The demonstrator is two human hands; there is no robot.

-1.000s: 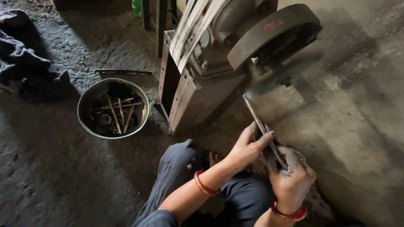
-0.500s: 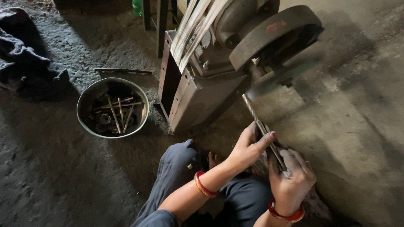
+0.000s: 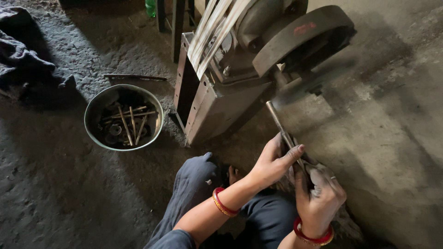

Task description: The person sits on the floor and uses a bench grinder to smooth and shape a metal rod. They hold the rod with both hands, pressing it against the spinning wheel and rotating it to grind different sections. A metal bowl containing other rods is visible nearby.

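Observation:
A long threaded metal rod (image 3: pixel 278 121) points up and left toward the spinning grinding wheel (image 3: pixel 295 90) of a belt-driven grinder (image 3: pixel 221 92). My left hand (image 3: pixel 273 161) grips the rod at its middle, thumb laid along it. My right hand (image 3: pixel 319 193) is closed around the rod's lower end, close behind the left one. The rod's tip sits just below the wheel; I cannot tell whether they touch. Both wrists wear red bangles.
A round metal bowl (image 3: pixel 92 110) with several rods and bolts stands on the dirt floor to the left. A loose rod (image 3: pixel 134 77) lies behind it. Dark cloth (image 3: pixel 23 60) is heaped at far left. My knees in dark trousers (image 3: pixel 194 184) are below.
The rod's tip has dropped slightly away from the wheel and both hands have shifted a little down and right. The view has barely moved.

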